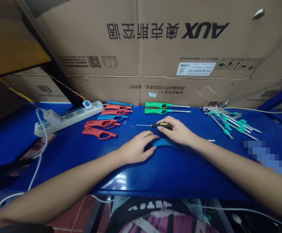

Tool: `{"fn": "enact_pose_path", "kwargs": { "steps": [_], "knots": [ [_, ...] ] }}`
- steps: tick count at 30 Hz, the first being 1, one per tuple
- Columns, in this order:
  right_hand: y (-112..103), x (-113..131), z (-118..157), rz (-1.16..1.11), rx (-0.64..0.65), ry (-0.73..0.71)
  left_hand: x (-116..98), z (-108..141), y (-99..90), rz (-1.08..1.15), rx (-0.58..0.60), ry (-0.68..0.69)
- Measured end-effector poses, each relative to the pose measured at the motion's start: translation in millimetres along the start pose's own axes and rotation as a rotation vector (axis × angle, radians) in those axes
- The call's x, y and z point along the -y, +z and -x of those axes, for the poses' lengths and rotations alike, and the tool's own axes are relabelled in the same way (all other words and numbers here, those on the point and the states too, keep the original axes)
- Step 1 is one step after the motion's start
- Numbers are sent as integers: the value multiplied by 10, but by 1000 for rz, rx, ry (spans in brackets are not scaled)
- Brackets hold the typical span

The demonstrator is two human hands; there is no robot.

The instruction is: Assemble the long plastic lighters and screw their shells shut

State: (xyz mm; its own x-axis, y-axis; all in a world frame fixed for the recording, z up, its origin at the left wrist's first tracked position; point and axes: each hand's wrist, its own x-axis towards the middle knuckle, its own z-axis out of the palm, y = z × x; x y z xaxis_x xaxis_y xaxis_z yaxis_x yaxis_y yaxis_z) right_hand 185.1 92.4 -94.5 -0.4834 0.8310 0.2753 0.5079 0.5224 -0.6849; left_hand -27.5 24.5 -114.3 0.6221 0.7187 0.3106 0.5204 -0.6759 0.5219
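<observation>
My right hand (176, 130) is closed around the black and yellow handle of a screwdriver (162, 125), whose thin shaft points left just above the blue table. Below and to the left, my left hand (139, 147) has its fingers and thumb on the left end of a blue lighter (164, 142) lying on the table. The lighter's right part passes under my right hand and wrist, and a metal tip shows beyond the wrist. A few tiny pale screws (132, 126) lie near the screwdriver's tip.
Several red, orange and blue lighter shells (99, 133) lie at the left, beside a white power strip (70, 117). Two green lighters (157, 111) are at the back. Metal tubes with teal parts (228, 121) are piled at the right. A cardboard box (121, 71) stands behind the table (180, 174).
</observation>
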Motion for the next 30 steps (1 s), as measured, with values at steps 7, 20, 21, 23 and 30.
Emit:
{"fn": "enact_pose_path", "kwargs": {
  "steps": [7, 20, 21, 23, 30],
  "knots": [
    [177, -119, -127, -6, 54, 58, 7, 22, 5, -29, 44, 18],
    [-231, 183, 46, -735, -307, 251, -54, 12, 1, -16, 90, 42],
    [-267, 192, 67, -822, -367, 259, -62, 11, 8, -12, 93, 46],
    [-320, 191, 102, -938, -464, 274, -74, 9, 22, -11, 102, 54],
    [-333, 112, 167, -1026, -500, 322, -52, 6, 66, 121, -26, 25]
  ]
}}
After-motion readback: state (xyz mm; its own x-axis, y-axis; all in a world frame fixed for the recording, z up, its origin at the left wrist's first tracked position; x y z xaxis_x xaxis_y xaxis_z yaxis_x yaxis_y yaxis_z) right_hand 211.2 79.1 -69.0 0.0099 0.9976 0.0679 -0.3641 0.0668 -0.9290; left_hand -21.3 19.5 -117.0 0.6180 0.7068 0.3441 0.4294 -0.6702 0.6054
